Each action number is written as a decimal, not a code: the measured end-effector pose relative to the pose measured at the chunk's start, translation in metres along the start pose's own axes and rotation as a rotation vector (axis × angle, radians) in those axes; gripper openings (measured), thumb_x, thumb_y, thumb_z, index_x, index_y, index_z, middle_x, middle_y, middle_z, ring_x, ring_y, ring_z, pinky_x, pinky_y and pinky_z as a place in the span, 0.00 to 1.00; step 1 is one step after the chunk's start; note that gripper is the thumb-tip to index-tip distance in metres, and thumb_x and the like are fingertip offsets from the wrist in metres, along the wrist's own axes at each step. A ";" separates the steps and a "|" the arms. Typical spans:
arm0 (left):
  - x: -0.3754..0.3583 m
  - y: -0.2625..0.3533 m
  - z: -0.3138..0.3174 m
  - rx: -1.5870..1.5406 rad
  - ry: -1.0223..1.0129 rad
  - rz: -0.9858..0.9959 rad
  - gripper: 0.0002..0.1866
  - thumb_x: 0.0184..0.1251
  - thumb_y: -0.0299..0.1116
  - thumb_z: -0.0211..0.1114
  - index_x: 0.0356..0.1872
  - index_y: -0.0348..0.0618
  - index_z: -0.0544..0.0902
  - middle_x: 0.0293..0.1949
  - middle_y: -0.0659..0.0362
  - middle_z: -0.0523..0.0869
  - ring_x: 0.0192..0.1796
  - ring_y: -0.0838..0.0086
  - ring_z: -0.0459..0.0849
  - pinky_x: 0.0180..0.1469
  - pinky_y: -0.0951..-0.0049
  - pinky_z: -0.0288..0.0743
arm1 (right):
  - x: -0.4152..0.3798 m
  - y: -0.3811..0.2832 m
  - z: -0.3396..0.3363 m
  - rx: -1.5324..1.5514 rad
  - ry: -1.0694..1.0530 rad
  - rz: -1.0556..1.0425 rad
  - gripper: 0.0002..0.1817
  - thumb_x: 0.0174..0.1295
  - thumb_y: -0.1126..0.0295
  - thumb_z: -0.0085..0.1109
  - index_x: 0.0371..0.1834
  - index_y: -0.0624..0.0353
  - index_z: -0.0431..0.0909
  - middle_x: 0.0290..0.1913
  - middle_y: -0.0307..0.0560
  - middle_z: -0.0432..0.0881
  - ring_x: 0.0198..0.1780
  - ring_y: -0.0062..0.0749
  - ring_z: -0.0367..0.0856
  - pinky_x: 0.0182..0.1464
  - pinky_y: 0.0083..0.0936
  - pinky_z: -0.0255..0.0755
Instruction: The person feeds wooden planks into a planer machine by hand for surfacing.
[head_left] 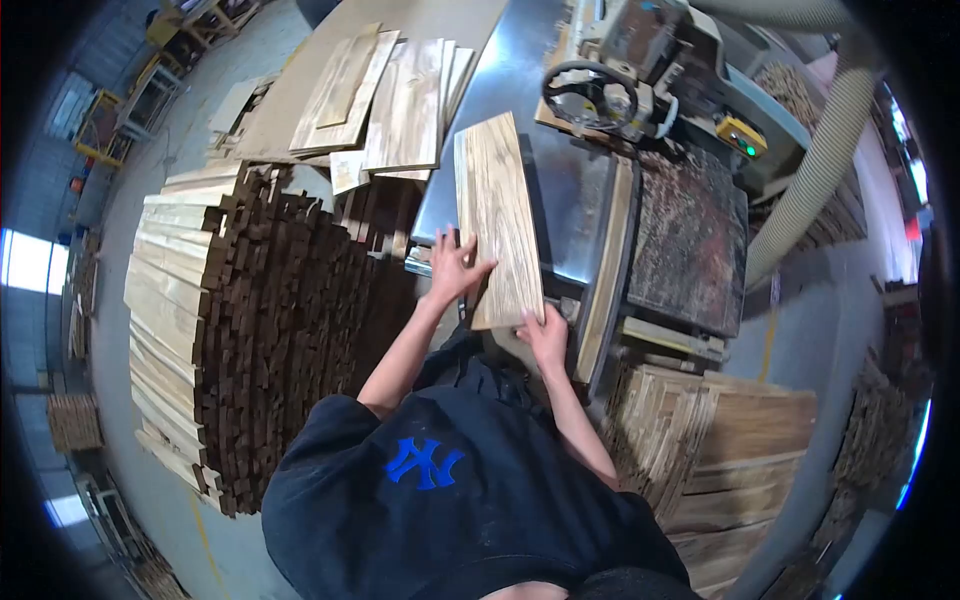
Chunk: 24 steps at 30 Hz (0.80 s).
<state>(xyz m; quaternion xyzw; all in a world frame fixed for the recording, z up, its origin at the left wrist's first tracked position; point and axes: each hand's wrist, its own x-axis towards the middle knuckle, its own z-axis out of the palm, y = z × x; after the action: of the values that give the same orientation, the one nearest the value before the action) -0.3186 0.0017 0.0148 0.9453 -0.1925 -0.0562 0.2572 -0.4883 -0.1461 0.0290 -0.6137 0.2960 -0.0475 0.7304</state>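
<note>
A pale wooden board (502,215) with dark grain lies in front of me, its far part over the metal saw table (560,215) and its near end past the table's front edge. My left hand (456,268) is at the board's left edge, thumb across the top face and the other fingers spread along the side. At the near right corner, my right hand (545,338) grips the board, with some fingers hidden beneath it.
A machine with a black handwheel (590,95) stands beyond, with a ribbed hose (825,170) at right. Loose boards (405,105) lie on a panel at back left. Tall wood stacks flank me, left (280,300) and right (745,430). A wooden fence strip (607,270) runs beside the board.
</note>
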 end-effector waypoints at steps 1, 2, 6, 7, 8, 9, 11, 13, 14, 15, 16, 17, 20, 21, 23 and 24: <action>-0.006 -0.010 0.029 -0.067 0.015 0.091 0.39 0.50 0.62 0.69 0.58 0.44 0.79 0.71 0.35 0.55 0.74 0.41 0.47 0.70 0.45 0.49 | -0.009 0.022 -0.012 0.115 -0.001 0.158 0.14 0.66 0.68 0.58 0.51 0.63 0.75 0.40 0.42 0.82 0.31 0.23 0.82 0.32 0.18 0.79; -0.016 0.001 0.032 -0.034 0.004 0.124 0.40 0.49 0.62 0.69 0.59 0.44 0.78 0.71 0.37 0.55 0.75 0.42 0.46 0.70 0.44 0.47 | -0.017 0.044 -0.020 0.259 0.001 0.263 0.13 0.66 0.69 0.57 0.52 0.60 0.74 0.43 0.43 0.82 0.36 0.26 0.84 0.34 0.18 0.79; -0.015 0.037 0.051 -0.037 -0.040 0.205 0.41 0.47 0.61 0.70 0.61 0.47 0.77 0.72 0.44 0.57 0.76 0.47 0.47 0.71 0.43 0.42 | -0.032 0.077 -0.027 0.540 0.103 0.373 0.16 0.64 0.69 0.59 0.54 0.54 0.69 0.46 0.44 0.79 0.40 0.32 0.83 0.34 0.18 0.77; -0.007 0.043 0.055 -0.065 -0.051 0.225 0.40 0.46 0.60 0.72 0.60 0.48 0.77 0.72 0.46 0.57 0.76 0.49 0.47 0.71 0.43 0.41 | -0.028 0.082 -0.027 0.550 0.116 0.379 0.16 0.64 0.69 0.59 0.54 0.54 0.69 0.46 0.44 0.79 0.40 0.32 0.83 0.34 0.18 0.77; 0.005 0.048 0.058 -0.050 -0.066 0.236 0.40 0.43 0.59 0.73 0.59 0.50 0.78 0.72 0.47 0.58 0.76 0.52 0.48 0.71 0.43 0.40 | -0.022 0.082 -0.024 0.678 0.187 0.379 0.16 0.63 0.70 0.60 0.52 0.54 0.69 0.46 0.44 0.79 0.40 0.32 0.84 0.34 0.18 0.77; 0.015 0.051 0.061 -0.045 -0.082 0.244 0.40 0.43 0.59 0.73 0.59 0.50 0.78 0.72 0.47 0.58 0.76 0.52 0.48 0.71 0.43 0.40 | -0.016 0.080 -0.021 0.808 0.259 0.374 0.15 0.63 0.70 0.61 0.51 0.54 0.70 0.46 0.44 0.79 0.40 0.32 0.84 0.34 0.19 0.77; 0.039 0.059 0.067 -0.070 -0.092 0.226 0.41 0.41 0.59 0.74 0.58 0.49 0.79 0.72 0.46 0.59 0.76 0.53 0.49 0.71 0.43 0.40 | -0.006 0.063 -0.020 0.779 0.266 0.423 0.13 0.64 0.63 0.59 0.46 0.55 0.71 0.43 0.44 0.80 0.37 0.32 0.84 0.32 0.18 0.76; 0.062 0.067 0.073 -0.073 -0.096 0.231 0.41 0.40 0.60 0.74 0.57 0.48 0.80 0.72 0.46 0.59 0.76 0.54 0.50 0.71 0.43 0.40 | 0.008 0.041 -0.016 0.702 0.256 0.519 0.19 0.67 0.51 0.53 0.38 0.58 0.73 0.35 0.45 0.82 0.31 0.31 0.84 0.27 0.17 0.74; 0.074 0.070 0.077 -0.087 -0.086 0.219 0.42 0.39 0.60 0.74 0.57 0.47 0.80 0.72 0.46 0.59 0.76 0.54 0.50 0.71 0.43 0.40 | 0.021 0.040 -0.015 0.580 0.253 0.537 0.27 0.69 0.43 0.44 0.30 0.58 0.74 0.26 0.44 0.82 0.24 0.29 0.82 0.21 0.16 0.69; 0.086 0.074 0.078 -0.104 -0.075 0.204 0.42 0.39 0.61 0.74 0.57 0.47 0.80 0.72 0.45 0.59 0.76 0.54 0.50 0.71 0.42 0.40 | 0.038 0.042 -0.016 0.584 0.261 0.537 0.27 0.69 0.43 0.44 0.30 0.58 0.74 0.26 0.44 0.82 0.24 0.29 0.82 0.21 0.16 0.69; 0.098 0.076 0.079 -0.095 -0.069 0.193 0.42 0.38 0.61 0.74 0.57 0.49 0.80 0.72 0.46 0.59 0.76 0.54 0.50 0.71 0.41 0.40 | 0.055 0.043 -0.018 0.507 0.261 0.493 0.28 0.69 0.42 0.43 0.29 0.57 0.74 0.24 0.44 0.82 0.22 0.27 0.81 0.20 0.16 0.67; 0.110 0.079 0.078 -0.099 -0.077 0.191 0.42 0.38 0.61 0.74 0.57 0.49 0.80 0.72 0.46 0.59 0.76 0.54 0.50 0.71 0.41 0.40 | 0.068 0.036 -0.018 0.429 0.260 0.453 0.28 0.69 0.42 0.41 0.27 0.56 0.74 0.22 0.43 0.82 0.20 0.26 0.80 0.18 0.17 0.65; 0.152 0.090 0.078 -0.075 -0.078 0.142 0.40 0.38 0.61 0.74 0.56 0.53 0.81 0.72 0.48 0.60 0.76 0.54 0.50 0.70 0.41 0.41 | 0.108 0.018 -0.026 0.444 0.237 0.480 0.28 0.70 0.43 0.40 0.28 0.56 0.73 0.24 0.44 0.82 0.18 0.24 0.78 0.16 0.16 0.61; 0.165 0.094 0.078 -0.084 -0.071 0.130 0.40 0.38 0.61 0.74 0.56 0.53 0.81 0.72 0.48 0.60 0.76 0.54 0.50 0.70 0.41 0.41 | 0.122 0.014 -0.031 0.455 0.202 0.466 0.27 0.71 0.43 0.40 0.29 0.57 0.73 0.24 0.45 0.82 0.18 0.24 0.77 0.15 0.16 0.60; 0.189 0.097 0.075 -0.079 -0.074 0.165 0.39 0.39 0.61 0.74 0.55 0.52 0.82 0.71 0.48 0.61 0.75 0.54 0.51 0.70 0.41 0.41 | 0.146 0.005 -0.034 0.451 0.216 0.505 0.27 0.71 0.45 0.39 0.31 0.58 0.72 0.25 0.46 0.82 0.17 0.24 0.73 0.13 0.15 0.58; 0.202 0.096 0.079 -0.090 -0.035 0.196 0.38 0.40 0.61 0.73 0.55 0.51 0.82 0.70 0.47 0.62 0.75 0.54 0.52 0.70 0.42 0.42 | 0.159 -0.002 -0.033 0.442 0.256 0.485 0.27 0.71 0.45 0.40 0.31 0.59 0.72 0.24 0.46 0.81 0.16 0.24 0.72 0.13 0.14 0.57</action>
<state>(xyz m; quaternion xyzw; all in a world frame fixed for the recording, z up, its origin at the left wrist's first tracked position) -0.1814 -0.1900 -0.0057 0.9084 -0.2858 -0.0560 0.3001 -0.3729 -0.2439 -0.0310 -0.3417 0.5046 -0.0121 0.7928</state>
